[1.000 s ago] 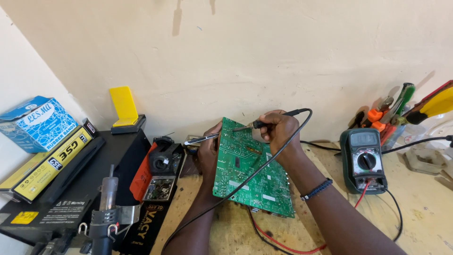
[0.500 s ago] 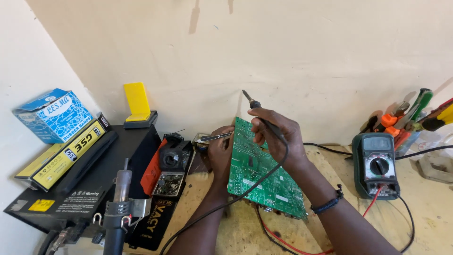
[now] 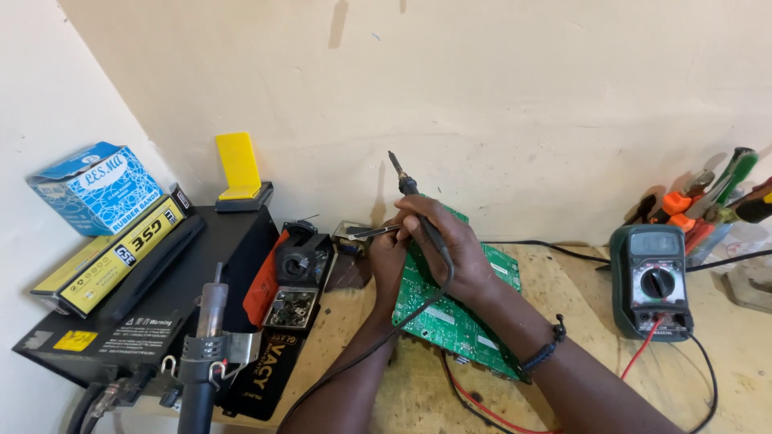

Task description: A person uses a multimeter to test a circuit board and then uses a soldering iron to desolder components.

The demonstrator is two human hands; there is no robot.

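A green circuit board stands tilted on the wooden bench. My left hand grips its left edge and also holds metal tweezers that point left. My right hand is shut on a black soldering iron, its tip raised up and away from the board. The iron's black cable runs down under my left forearm.
A green multimeter with red and black leads lies at the right, with screwdrivers and pliers behind it. At the left are a black rework station, a hot-air handle, a solder stand, a yellow block and boxes.
My right hand has lifted the soldering iron off the board and swung its tip upward. The board has tipped more upright. The view has shifted slightly.
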